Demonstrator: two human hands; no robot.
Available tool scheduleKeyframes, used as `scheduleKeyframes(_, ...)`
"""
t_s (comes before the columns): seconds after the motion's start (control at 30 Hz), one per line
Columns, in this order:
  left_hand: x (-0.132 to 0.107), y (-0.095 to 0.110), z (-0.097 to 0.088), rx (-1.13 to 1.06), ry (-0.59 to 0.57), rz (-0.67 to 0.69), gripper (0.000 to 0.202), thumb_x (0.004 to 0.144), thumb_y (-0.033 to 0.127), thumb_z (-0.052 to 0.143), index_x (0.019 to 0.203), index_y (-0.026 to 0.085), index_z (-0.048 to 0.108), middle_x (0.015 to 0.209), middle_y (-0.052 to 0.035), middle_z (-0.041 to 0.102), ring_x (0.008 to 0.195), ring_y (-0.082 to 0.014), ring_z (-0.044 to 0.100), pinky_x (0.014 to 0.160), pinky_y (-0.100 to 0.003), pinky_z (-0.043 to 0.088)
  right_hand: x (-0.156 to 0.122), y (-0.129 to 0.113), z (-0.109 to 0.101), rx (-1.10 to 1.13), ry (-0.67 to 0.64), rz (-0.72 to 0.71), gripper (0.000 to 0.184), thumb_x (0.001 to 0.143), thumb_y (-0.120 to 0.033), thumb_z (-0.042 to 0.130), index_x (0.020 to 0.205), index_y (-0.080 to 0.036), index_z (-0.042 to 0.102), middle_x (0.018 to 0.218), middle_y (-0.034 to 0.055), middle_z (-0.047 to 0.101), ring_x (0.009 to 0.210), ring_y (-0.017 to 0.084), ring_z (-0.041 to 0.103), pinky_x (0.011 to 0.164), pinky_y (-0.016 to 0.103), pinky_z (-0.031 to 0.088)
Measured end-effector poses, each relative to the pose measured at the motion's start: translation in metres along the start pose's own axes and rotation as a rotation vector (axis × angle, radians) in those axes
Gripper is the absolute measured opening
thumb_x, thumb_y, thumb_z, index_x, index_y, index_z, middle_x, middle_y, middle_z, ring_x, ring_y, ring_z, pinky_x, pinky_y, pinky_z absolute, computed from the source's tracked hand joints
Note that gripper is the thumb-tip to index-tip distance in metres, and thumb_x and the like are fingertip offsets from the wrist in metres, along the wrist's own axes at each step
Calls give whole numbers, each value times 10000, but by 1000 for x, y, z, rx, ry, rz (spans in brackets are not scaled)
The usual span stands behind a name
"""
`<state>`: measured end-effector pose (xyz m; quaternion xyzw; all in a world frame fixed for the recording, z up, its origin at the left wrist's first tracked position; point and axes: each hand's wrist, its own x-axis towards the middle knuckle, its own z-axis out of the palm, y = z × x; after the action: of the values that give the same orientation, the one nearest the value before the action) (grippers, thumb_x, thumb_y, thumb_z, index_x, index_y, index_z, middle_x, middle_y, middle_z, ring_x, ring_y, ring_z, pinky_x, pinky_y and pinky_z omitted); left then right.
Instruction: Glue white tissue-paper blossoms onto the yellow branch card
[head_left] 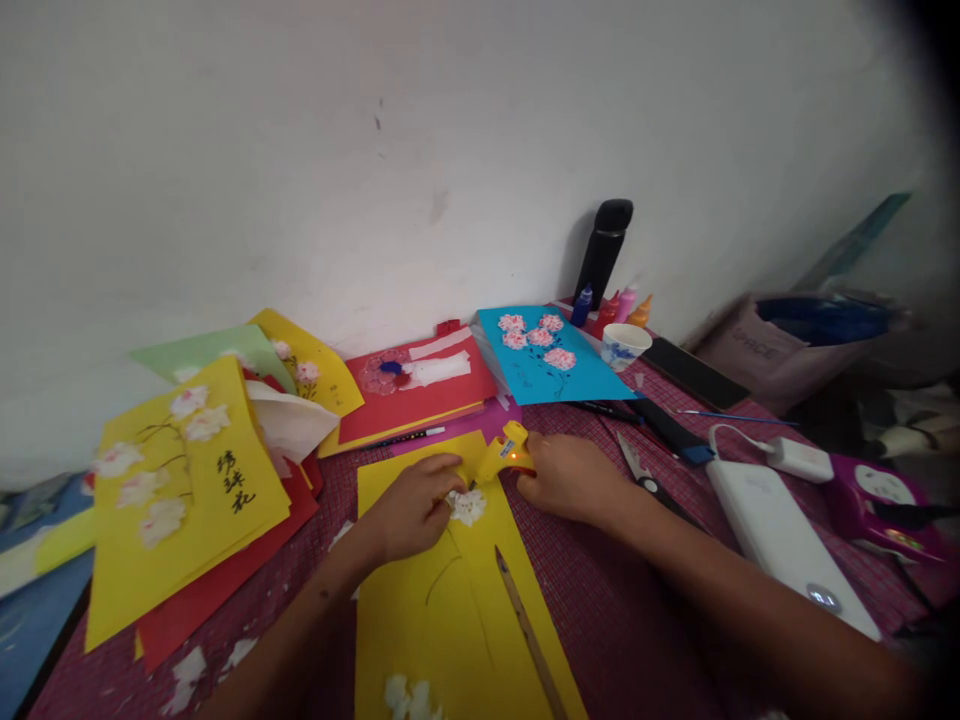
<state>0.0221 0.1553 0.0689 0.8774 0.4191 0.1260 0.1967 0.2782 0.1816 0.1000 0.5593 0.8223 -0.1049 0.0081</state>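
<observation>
A yellow sheet of card lies before me with thin curved lines drawn on it. Near its top sits a ruffled white flower, apparently of paper. My left hand pinches the flower's left edge, fingers curled. From the right, my right hand grips a small yellow glue gun with a lit orange spot; its nozzle points down-left, just above the flower. A pencil rests along the card's right side. More white petals lie at the card's bottom.
Finished flower cards pile up at left. A blue flower card, small cup, paint bottles and black flask stand by the wall. Scissors and a white power bank lie at right. Paper scraps litter the left.
</observation>
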Motion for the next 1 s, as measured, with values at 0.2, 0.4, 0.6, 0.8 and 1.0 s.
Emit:
scheduleKeyframes(0.2, 0, -1, 0, -7, -15, 0, 413, 757, 31, 455, 1077, 222, 634, 1342, -83, 573, 1298, -221, 494, 1078, -380, 421, 0, 0, 1, -21, 43, -30, 310, 861, -400, 514, 992, -155, 652, 931, 145, 746, 822, 310, 718, 660, 342, 490)
scheduleKeyframes(0.4, 0, -1, 0, -4, -24, -5, 406, 767, 36, 455, 1079, 222, 637, 1364, -88, 549, 1292, -229, 498, 1079, -390, 421, -3, -4, -6, -46, 64, -78, 290, 877, -393, 511, 974, -162, 657, 878, 136, 752, 784, 309, 726, 639, 344, 500)
scheduleKeyframes(0.6, 1, -1, 0, -17, -23, -6, 422, 753, 30, 456, 1084, 223, 635, 1361, -84, 537, 1293, -240, 485, 1082, -406, 413, -7, -16, -15, -119, 85, -139, 246, 906, -334, 499, 966, -155, 657, 792, 129, 741, 705, 306, 725, 566, 335, 491)
scheduleKeyframes(0.8, 5, 2, -3, -53, -10, 38, 427, 701, 3, 444, 1020, 213, 635, 1162, -75, 596, 1132, -223, 564, 994, -378, 468, -4, -26, -25, -171, 75, -271, 155, 875, -170, 525, 946, -145, 661, 771, 130, 737, 668, 279, 724, 536, 299, 467)
scheduleKeyframes(1.0, 3, 1, -2, -39, -9, 16, 418, 710, 16, 454, 1028, 215, 642, 1237, -85, 583, 1208, -245, 532, 1046, -406, 443, -4, -27, -32, -150, 17, -264, 211, 865, -122, 502, 987, -138, 673, 812, 151, 743, 708, 259, 720, 571, 290, 465)
